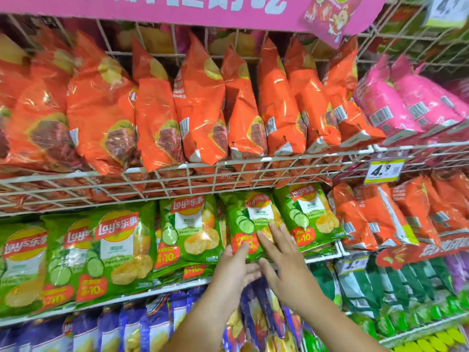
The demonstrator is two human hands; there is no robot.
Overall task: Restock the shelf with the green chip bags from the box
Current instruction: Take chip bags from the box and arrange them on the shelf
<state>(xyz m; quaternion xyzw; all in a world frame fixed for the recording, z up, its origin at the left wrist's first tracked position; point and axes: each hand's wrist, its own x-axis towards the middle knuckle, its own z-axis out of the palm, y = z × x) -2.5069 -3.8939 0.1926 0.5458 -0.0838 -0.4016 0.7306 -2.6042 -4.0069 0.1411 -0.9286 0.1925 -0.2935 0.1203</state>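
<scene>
At lower centre, left hand (234,268) and right hand (280,260), fingers straight, press upright green foil chip bag (250,219) on white wire shelf (177,174).

Bright, even light is falling from above, leaving only faint shadows under the wire racks (193,174). Glare is streaking across the glossy orange bags (200,102). The wide lens is bending the shelf lines toward the edges, and the corners are smearing into softness. Motion blur is softening the left hand (236,265) and the right hand (281,255), while the green bags (193,224) are reading fairly sharp.
</scene>
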